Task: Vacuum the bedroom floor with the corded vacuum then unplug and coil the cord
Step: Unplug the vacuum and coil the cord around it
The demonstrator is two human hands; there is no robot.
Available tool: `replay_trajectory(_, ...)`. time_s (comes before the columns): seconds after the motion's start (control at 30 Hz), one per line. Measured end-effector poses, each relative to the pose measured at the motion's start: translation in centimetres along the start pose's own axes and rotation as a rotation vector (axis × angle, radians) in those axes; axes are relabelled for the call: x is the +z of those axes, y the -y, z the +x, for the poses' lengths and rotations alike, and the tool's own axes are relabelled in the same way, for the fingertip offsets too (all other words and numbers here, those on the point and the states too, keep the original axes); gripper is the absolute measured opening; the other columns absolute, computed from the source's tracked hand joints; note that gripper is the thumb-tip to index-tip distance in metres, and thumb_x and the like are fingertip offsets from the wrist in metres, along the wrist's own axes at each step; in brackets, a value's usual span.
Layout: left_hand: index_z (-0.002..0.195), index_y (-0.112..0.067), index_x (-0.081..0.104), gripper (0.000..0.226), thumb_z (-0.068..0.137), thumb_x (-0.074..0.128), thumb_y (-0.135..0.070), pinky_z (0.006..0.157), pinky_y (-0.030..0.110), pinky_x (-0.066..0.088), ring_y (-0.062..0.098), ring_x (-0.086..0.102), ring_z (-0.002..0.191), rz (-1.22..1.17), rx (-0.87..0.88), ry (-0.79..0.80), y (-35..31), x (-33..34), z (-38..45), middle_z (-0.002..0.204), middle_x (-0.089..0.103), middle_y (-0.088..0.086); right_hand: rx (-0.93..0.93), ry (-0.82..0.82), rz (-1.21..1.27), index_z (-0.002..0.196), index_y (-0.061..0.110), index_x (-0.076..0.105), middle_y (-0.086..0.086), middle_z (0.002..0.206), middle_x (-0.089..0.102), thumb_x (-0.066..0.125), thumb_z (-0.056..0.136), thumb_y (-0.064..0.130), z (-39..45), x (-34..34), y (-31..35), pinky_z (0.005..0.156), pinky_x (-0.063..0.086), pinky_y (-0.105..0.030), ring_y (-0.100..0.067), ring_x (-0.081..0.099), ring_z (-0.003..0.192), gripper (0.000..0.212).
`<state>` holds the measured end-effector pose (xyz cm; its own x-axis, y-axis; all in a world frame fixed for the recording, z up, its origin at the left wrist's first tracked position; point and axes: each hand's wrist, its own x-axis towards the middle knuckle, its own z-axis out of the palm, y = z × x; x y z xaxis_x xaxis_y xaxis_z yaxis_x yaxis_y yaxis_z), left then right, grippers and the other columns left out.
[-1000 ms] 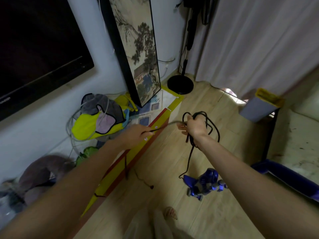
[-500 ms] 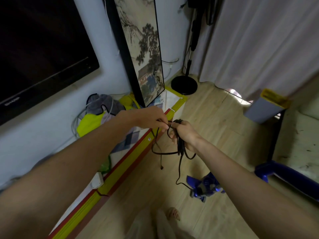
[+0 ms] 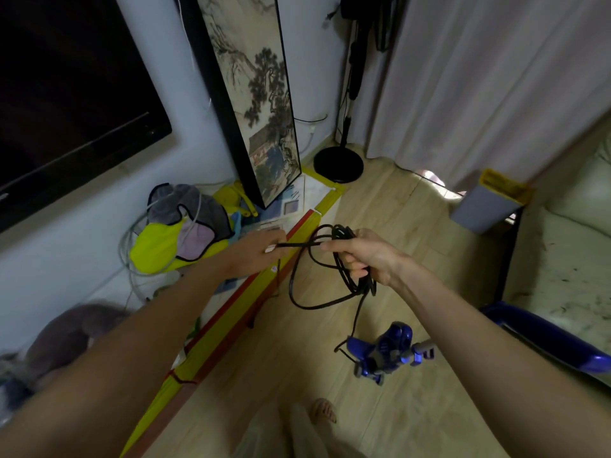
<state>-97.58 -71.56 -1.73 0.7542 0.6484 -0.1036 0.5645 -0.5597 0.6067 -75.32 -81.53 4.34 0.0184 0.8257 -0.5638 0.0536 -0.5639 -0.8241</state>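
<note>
both hands are apart over the wooden floor, the right hand gripping the looped black cord, the left hand pinching a strand, above the blue vacuum.

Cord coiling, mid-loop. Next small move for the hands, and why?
Probably bring the left hand back to the right hand and lay the stretched length as another loop. The right hand already grips several loops of the black cord, the left pinches a taut strand pulled out sideways, and one strand runs down to the blue vacuum on the floor, so slack remains.
</note>
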Motion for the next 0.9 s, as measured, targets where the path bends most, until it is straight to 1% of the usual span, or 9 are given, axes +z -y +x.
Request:
replay_trajectory(0.1, 0.089, -0.017, 0.052, 0.033, 0.098, 0.039, -0.046, 0.069, 0.036, 0.044, 0.012, 0.057, 0.072, -0.022, -0.083, 0.089, 0.9, 1.6, 0.0, 0.077, 0.055, 0.003, -0.078, -0.22, 0.076, 0.066, 0.015, 0.047, 0.004, 0.043, 0.036, 0.066, 0.09, 0.019, 0.4, -0.3, -0.5, 0.038, 0.021, -0.024, -0.012, 0.026, 0.036, 0.031)
replay_trajectory(0.17, 0.076, -0.028, 0.05, 0.027, 0.101, 0.04, -0.032, 0.068, 0.026, 0.041, 0.0, 0.055, 0.068, -0.052, -0.094, 0.126, 0.3, 2.4, 0.0, 0.071, 0.054, -0.008, -0.138, -0.446, 0.012, 0.065, 0.015, 0.049, 0.003, 0.044, 0.042, 0.066, 0.09, 0.025, 0.5, -0.4, -0.7, 0.044, 0.03, -0.029, -0.014, 0.035, 0.04, 0.032)
replay_trajectory(0.27, 0.063, -0.025, 0.053, 0.041, 0.101, 0.043, -0.016, 0.063, 0.017, 0.043, 0.002, 0.059, 0.06, -0.203, -0.147, -0.072, -1.5, 1.6, -0.1, 0.062, 0.061, -0.005, -0.268, -0.609, -0.123, 0.064, 0.014, 0.047, 0.001, 0.051, 0.041, 0.062, 0.094, 0.029, 0.3, 0.3, -1.3, 0.049, 0.036, -0.023, -0.009, 0.041, 0.044, 0.037)
replay_trajectory(0.37, 0.063, -0.011, 0.055, 0.039, 0.1, 0.045, -0.014, 0.058, 0.014, 0.044, 0.008, 0.052, 0.051, -0.415, -0.127, -0.245, -4.1, -0.4, 0.5, 0.057, 0.056, 0.004, -0.38, -0.605, -0.122, 0.057, 0.019, 0.034, 0.007, 0.045, 0.032, 0.06, 0.096, 0.027, -0.2, 1.1, -1.9, 0.041, 0.027, -0.015, -0.006, 0.031, 0.033, 0.048)
replay_trajectory(0.53, 0.084, -0.003, 0.063, 0.022, 0.099, 0.049, -0.012, 0.057, 0.016, 0.04, 0.007, 0.045, 0.054, -0.617, -0.074, -0.162, -4.4, -1.7, -0.2, 0.059, 0.051, -0.005, -0.234, -0.571, 0.074, 0.063, 0.017, 0.04, -0.003, 0.054, 0.034, 0.062, 0.094, 0.032, 0.1, 0.2, -0.9, 0.046, 0.029, -0.028, -0.012, 0.028, 0.04, 0.04)
replay_trajectory(0.63, 0.084, -0.019, 0.065, 0.02, 0.097, 0.052, -0.01, 0.055, 0.011, 0.039, -0.002, 0.046, 0.052, -0.601, -0.154, -0.38, -3.6, -3.0, -0.2, 0.055, 0.054, -0.015, -0.232, -0.385, 0.153, 0.06, 0.016, 0.044, 0.006, 0.042, 0.037, 0.062, 0.094, 0.027, -0.1, 0.8, -0.2, 0.041, 0.023, -0.025, -0.008, 0.029, 0.034, 0.039)
replay_trajectory(0.73, 0.083, -0.015, 0.063, 0.023, 0.099, 0.047, -0.01, 0.055, 0.017, 0.039, 0.003, 0.045, 0.052, -0.809, -0.196, -0.546, -4.8, -3.3, 0.9, 0.056, 0.052, -0.011, -0.217, -0.184, 0.299, 0.069, 0.007, 0.053, 0.007, 0.037, 0.032, 0.063, 0.094, 0.021, -0.9, 1.7, 0.1, 0.035, 0.017, -0.02, -0.008, 0.023, 0.031, 0.031)
replay_trajectory(0.8, 0.083, -0.01, 0.061, 0.024, 0.1, 0.044, -0.01, 0.055, 0.02, 0.041, 0.007, 0.043, 0.052, -1.015, -0.223, -0.599, -6.5, -3.4, 1.8, 0.06, 0.046, -0.001, -0.232, -0.207, 0.181, 0.08, 0.004, 0.062, 0.01, 0.038, 0.037, 0.07, 0.089, 0.025, -1.2, 2.4, 0.4, 0.035, 0.022, -0.019, -0.004, 0.03, 0.031, 0.024)
replay_trajectory(0.9, 0.081, -0.006, 0.057, 0.026, 0.102, 0.041, -0.009, 0.051, 0.016, 0.041, 0.005, 0.041, 0.051, -1.37, -0.209, -0.606, -9.1, -4.0, 3.0, 0.062, 0.044, -0.001, -0.275, -0.302, -0.116, 0.072, 0.02, 0.062, 0.016, 0.041, 0.047, 0.079, 0.079, 0.031, -0.9, 3.8, 0.5, 0.041, 0.031, -0.012, 0.0, 0.044, 0.036, 0.022)
